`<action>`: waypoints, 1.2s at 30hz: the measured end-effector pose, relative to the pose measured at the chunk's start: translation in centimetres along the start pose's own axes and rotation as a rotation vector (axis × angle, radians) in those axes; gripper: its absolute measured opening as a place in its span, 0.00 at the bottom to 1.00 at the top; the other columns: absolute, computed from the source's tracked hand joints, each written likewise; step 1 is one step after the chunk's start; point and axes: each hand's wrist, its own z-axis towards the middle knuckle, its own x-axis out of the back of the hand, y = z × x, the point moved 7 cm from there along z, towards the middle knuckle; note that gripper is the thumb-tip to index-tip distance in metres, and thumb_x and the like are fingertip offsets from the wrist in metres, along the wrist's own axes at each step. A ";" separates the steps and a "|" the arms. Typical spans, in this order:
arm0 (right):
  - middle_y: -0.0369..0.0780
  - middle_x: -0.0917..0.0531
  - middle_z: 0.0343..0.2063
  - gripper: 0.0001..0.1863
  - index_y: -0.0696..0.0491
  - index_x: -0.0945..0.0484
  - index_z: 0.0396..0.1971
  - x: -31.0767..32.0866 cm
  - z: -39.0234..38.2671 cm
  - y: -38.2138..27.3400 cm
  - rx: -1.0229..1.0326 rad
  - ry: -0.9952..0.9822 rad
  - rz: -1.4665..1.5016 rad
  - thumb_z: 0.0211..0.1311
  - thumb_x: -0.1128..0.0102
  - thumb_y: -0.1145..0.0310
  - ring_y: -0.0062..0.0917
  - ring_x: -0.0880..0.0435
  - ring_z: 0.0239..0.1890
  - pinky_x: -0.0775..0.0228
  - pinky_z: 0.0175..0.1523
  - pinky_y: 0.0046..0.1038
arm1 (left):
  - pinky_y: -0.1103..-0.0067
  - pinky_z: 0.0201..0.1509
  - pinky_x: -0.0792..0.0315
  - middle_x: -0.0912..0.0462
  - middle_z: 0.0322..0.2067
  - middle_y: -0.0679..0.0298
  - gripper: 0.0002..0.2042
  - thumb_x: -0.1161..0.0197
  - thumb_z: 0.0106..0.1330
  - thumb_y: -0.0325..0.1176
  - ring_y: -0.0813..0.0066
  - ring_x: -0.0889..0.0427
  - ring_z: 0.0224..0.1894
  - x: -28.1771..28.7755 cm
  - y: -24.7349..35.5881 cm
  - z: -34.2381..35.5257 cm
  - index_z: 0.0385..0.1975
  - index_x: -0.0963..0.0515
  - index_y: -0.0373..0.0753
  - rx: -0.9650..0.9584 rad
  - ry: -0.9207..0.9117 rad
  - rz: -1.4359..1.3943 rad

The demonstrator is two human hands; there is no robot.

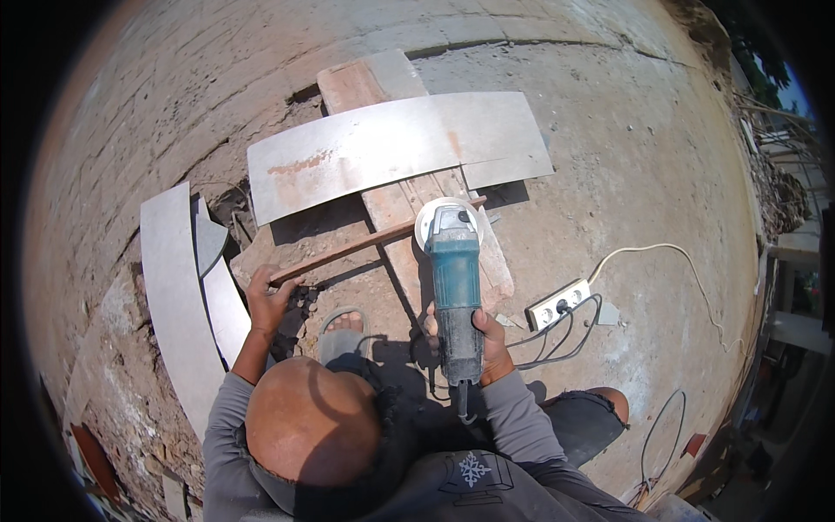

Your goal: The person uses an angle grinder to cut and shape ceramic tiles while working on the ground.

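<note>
My right hand [492, 346] is wrapped round the rear body of a teal and grey angle grinder [457, 271]. The grinder's pale disc [426, 224] lies at its far end, over a worn plank [396, 252]. My left hand [268, 300] is closed on the near end of a long, narrow brown strip [344, 252]. That strip slants across the plank and passes by the disc; the grinder head hides part of it. Whether the disc touches the strip, I cannot tell. Just beyond, a large pale grey slab [383, 143] rests across the plank, with a cut line near its right end.
More pale slab pieces [172, 287] lie at left on broken ground. At right sits a white power strip [558, 304] with a black plug and looped dark cable [557, 348]. A white cord [661, 248] curves away from it. My bent knee [313, 422] and sandalled foot [345, 324] are close by.
</note>
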 end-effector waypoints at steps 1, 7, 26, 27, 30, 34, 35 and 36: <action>0.47 0.18 0.38 0.39 0.64 0.30 0.54 -0.3 0.1 0.4 -0.024 -0.035 0.028 0.54 0.32 0.47 0.32 0.16 0.37 0.20 0.42 0.32 | 0.76 0.38 0.30 0.25 0.28 0.60 0.12 0.24 0.51 0.27 0.67 0.24 0.31 0.0 0.1 -0.1 0.26 0.24 0.32 -0.013 0.005 0.028; 0.48 0.17 0.40 0.37 0.64 0.30 0.54 -0.3 -0.1 1.7 -0.089 -0.004 0.030 0.54 0.31 0.50 0.33 0.14 0.36 0.18 0.42 0.33 | 0.76 0.38 0.30 0.25 0.27 0.60 0.13 0.24 0.51 0.28 0.67 0.25 0.30 -0.3 -0.2 0.0 0.27 0.24 0.33 -0.015 -0.020 0.047; 0.51 0.22 0.38 0.39 0.66 0.32 0.55 0.2 0.1 -3.0 0.124 -0.100 0.128 0.56 0.34 0.47 0.38 0.18 0.37 0.19 0.41 0.35 | 0.72 0.37 0.29 0.24 0.27 0.57 0.13 0.24 0.50 0.29 0.60 0.24 0.31 -3.4 1.8 1.3 0.27 0.23 0.33 -0.093 -0.018 -0.008; 0.51 0.21 0.38 0.40 0.66 0.32 0.55 0.2 0.1 -2.9 0.112 -0.097 0.123 0.56 0.34 0.46 0.37 0.18 0.37 0.19 0.41 0.35 | 0.72 0.37 0.29 0.25 0.27 0.57 0.13 0.24 0.50 0.30 0.60 0.24 0.31 -3.8 2.1 1.7 0.27 0.23 0.33 -0.093 -0.031 -0.017; 0.50 0.21 0.38 0.41 0.66 0.32 0.55 0.3 0.2 -2.2 0.070 -0.068 0.097 0.54 0.33 0.45 0.37 0.18 0.37 0.19 0.41 0.35 | 0.72 0.36 0.29 0.25 0.26 0.57 0.13 0.24 0.50 0.29 0.59 0.24 0.30 -4.7 3.2 2.6 0.28 0.23 0.33 -0.144 -0.039 -0.041; 0.50 0.21 0.39 0.43 0.66 0.32 0.55 0.3 0.4 -1.3 0.031 -0.065 0.061 0.52 0.32 0.44 0.36 0.17 0.36 0.20 0.40 0.34 | 0.71 0.35 0.30 0.25 0.25 0.57 0.13 0.24 0.49 0.30 0.59 0.24 0.30 -5.6 4.1 3.1 0.27 0.23 0.33 -0.192 -0.021 -0.071; 0.49 0.21 0.39 0.43 0.66 0.33 0.55 0.2 0.6 -1.1 0.023 -0.069 0.056 0.51 0.32 0.44 0.36 0.17 0.36 0.20 0.40 0.34 | 0.71 0.35 0.30 0.25 0.25 0.57 0.13 0.24 0.49 0.30 0.59 0.24 0.29 -5.8 4.2 3.3 0.27 0.23 0.33 -0.192 -0.014 -0.080; 0.49 0.21 0.39 0.43 0.66 0.33 0.55 0.2 0.6 -0.8 0.009 -0.067 0.057 0.52 0.32 0.44 0.36 0.17 0.36 0.20 0.41 0.34 | 0.71 0.34 0.30 0.26 0.25 0.57 0.14 0.24 0.49 0.30 0.59 0.24 0.29 -6.1 4.2 3.3 0.27 0.23 0.33 -0.191 -0.023 -0.065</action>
